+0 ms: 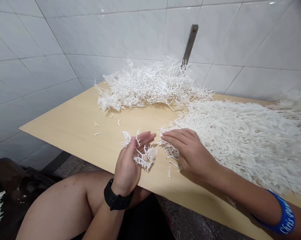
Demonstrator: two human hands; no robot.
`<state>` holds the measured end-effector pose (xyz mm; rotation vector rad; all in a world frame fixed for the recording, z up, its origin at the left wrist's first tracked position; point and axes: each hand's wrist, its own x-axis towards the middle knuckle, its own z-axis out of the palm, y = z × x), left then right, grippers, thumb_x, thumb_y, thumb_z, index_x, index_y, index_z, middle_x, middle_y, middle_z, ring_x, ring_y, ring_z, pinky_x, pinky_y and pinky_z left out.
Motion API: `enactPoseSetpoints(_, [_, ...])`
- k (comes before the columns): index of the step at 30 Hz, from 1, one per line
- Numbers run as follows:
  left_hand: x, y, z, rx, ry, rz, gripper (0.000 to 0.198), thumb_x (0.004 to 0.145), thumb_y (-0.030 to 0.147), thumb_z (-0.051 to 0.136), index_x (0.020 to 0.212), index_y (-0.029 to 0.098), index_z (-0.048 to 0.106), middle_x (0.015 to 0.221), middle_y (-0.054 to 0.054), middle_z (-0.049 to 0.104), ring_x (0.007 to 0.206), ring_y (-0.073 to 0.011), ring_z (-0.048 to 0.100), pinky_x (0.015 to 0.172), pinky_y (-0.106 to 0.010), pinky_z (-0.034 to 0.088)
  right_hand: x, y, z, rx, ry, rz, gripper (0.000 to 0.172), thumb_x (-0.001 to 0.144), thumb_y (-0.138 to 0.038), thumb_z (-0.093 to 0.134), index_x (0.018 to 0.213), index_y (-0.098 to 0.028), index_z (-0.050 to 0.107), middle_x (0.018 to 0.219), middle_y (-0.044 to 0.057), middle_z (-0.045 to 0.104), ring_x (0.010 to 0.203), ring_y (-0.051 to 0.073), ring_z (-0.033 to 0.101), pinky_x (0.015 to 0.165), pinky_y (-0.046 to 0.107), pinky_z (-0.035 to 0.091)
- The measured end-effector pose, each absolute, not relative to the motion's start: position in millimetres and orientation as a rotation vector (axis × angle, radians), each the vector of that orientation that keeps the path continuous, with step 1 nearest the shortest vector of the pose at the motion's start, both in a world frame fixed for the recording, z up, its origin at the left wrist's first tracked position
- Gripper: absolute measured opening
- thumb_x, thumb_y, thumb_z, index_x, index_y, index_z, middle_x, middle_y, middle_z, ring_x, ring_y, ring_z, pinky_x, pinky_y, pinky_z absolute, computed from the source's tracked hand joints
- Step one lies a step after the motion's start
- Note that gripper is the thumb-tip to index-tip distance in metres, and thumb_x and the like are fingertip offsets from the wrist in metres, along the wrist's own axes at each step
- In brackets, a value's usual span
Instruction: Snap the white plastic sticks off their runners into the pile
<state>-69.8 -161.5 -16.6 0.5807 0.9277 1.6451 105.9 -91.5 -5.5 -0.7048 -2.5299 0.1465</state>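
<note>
The half-curled left hand (127, 166) cradles a tuft of white branched strands (143, 157) near the tabletop's (72, 123) front edge; the flat, open right hand (187, 150) touches a dense white mass (235, 143), with a loose heap (152, 85) against the tiled wall (145, 30) behind.

Head-worn, looking forward and down from close range — just above the left hand (126, 166) and right hand (190, 153), across the counter (72, 130) — toward a tiled wall (145, 30).
</note>
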Motion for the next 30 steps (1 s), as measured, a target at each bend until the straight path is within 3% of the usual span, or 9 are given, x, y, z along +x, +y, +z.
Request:
enactPoseSetpoints(3, [-71.8,-164.7,-19.1,0.734,0.865,1.478,0.048,0.095,0.048,0.037,0.112,0.016,0.068,0.128,-0.009,0.061,0.123,-0.0274,0.051,0.104,-0.040,0.039,99.3,-100.7,1.9,-0.685,-2.491,0.470,0.028,0.090,-0.018,0.047,0.116,-0.018,0.058,0.113,0.008,0.066,0.105,0.022,0.057,0.091,0.038,0.040])
enactPoseSetpoints(6, [-74.4,-167.7,-21.3,0.865,0.870,1.342,0.055,0.095,0.053,0.029,0.121,0.019,0.063,0.136,-0.008,0.055,0.126,-0.0299,0.048,0.104,-0.043,0.039,93.6,-108.6,6.6,-0.630,-2.561,0.759,0.019,0.089,-0.035,0.055,0.096,-0.018,0.061,0.092,0.005,0.067,0.084,0.018,0.059,0.073,0.029,0.043])
enactPoseSetpoints(9, [-76.1,-170.0,-21.7,1.020,0.887,1.315,0.058,0.093,0.058,0.029,0.127,0.022,0.059,0.137,-0.006,0.054,0.129,-0.0285,0.045,0.106,-0.041,0.036,91.2,-112.5,4.4,-0.580,-2.565,0.857,0.024,0.093,-0.031,0.050,0.075,-0.017,0.058,0.071,0.001,0.061,0.068,0.013,0.054,0.064,0.025,0.038])
enactPoseSetpoints(13, [-75.2,-172.0,-17.4,1.227,0.966,1.229,0.053,0.089,0.055,0.045,0.133,0.027,0.053,0.137,-0.005,0.054,0.130,-0.0256,0.044,0.108,-0.036,0.035,91.0,-114.5,-2.4,-0.654,-2.378,0.917,0.034,0.095,-0.031,0.044,0.066,-0.017,0.053,0.062,-0.001,0.053,0.060,0.011,0.049,0.059,0.022,0.034])
enactPoseSetpoints(17, [-70.5,-173.1,-13.4,1.276,1.224,1.241,0.040,0.094,0.045,0.041,0.103,0.023,0.073,0.113,-0.006,0.070,0.111,-0.0242,0.060,0.101,-0.034,0.040,89.4,-116.5,-7.6,-0.621,-2.349,1.034,0.038,0.096,-0.031,0.040,0.062,-0.017,0.050,0.057,-0.003,0.047,0.057,0.010,0.048,0.057,0.021,0.035])
enactPoseSetpoints(21, [-66.8,-171.1,-16.6,1.151,1.300,1.346,0.034,0.090,0.042,0.050,0.079,0.019,0.073,0.086,-0.006,0.073,0.091,-0.0217,0.067,0.093,-0.033,0.046,88.6,-118.5,-6.4,-0.480,-2.385,1.055,0.039,0.096,-0.028,0.039,0.060,-0.018,0.047,0.054,-0.003,0.045,0.054,0.009,0.046,0.057,0.021,0.034])
enactPoseSetpoints(25, [-68.3,-164.3,-22.4,0.719,1.179,1.578,0.034,0.086,0.046,0.056,0.067,0.017,0.061,0.042,0.006,0.052,0.043,-0.0107,0.056,0.082,-0.034,0.052,93.0,-120.3,1.6,-0.259,-2.481,1.032,0.035,0.096,-0.028,0.038,0.063,-0.019,0.047,0.058,-0.002,0.049,0.056,0.010,0.046,0.057,0.022,0.035])
enactPoseSetpoints(27, [-69.3,-161.7,-24.2,0.670,1.167,1.606,0.035,0.086,0.047,0.056,0.072,0.016,0.062,0.043,0.006,0.053,0.042,-0.0098,0.055,0.076,-0.031,0.053,96.3,-116.7,4.2,-0.335,-2.459,1.027,0.034,0.097,-0.029,0.037,0.067,-0.018,0.050,0.060,-0.002,0.050,0.055,0.010,0.047,0.056,0.022,0.036])
enactPoseSetpoints(30, [-69.7,-160.1,-25.2,0.743,1.175,1.548,0.033,0.086,0.045,0.057,0.094,0.015,0.067,0.075,-0.005,0.071,0.074,-0.0160,0.068,0.076,-0.028,0.053,100.9,-103.5,2.9,-0.579,-2.402,0.904,0.031,0.097,-0.025,0.038,0.071,-0.018,0.053,0.063,-0.001,0.054,0.057,0.011,0.050,0.056,0.022,0.038])
